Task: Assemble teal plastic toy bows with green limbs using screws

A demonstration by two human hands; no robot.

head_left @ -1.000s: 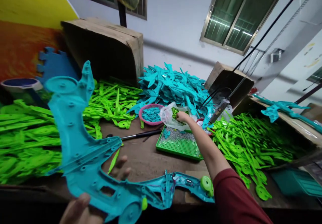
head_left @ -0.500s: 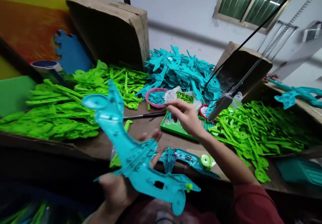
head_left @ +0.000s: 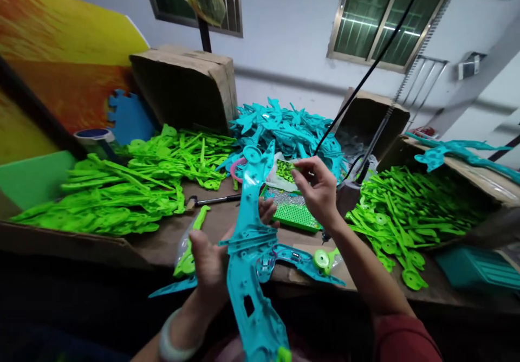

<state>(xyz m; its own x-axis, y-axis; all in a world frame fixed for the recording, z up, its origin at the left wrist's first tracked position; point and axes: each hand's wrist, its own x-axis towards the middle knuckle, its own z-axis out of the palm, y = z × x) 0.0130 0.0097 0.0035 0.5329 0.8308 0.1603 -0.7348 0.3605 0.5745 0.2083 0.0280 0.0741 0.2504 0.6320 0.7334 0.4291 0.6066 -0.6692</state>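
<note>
My left hand (head_left: 211, 264) is wrapped round the middle of a long turquoise plastic shell (head_left: 249, 199), its ribbed inner side facing me. The shell stands nearly upright, with a round disc at its top and a small green piece (head_left: 284, 354) at its lower end. My right hand (head_left: 319, 188) is raised right of the shell, thumb and forefinger pinched together; anything between them is too small to make out. Behind the shell lies another turquoise shell (head_left: 300, 259) with wires and a green wheel (head_left: 322, 260). A green perforated tray (head_left: 298, 217) is below my right hand.
Green plastic parts pile up at left (head_left: 122, 188) and right (head_left: 406, 205), turquoise shells (head_left: 284, 126) at the back. A powered screwdriver (head_left: 348, 196) hangs beside my right wrist. A hammer (head_left: 215, 200) lies left of the shell. A pink bowl (head_left: 236, 171) is partly hidden.
My left hand has turned the shell from a slant to nearly upright and shifted it right. My right hand has moved slightly right, its fingers still pinched. The camera view has tilted up.
</note>
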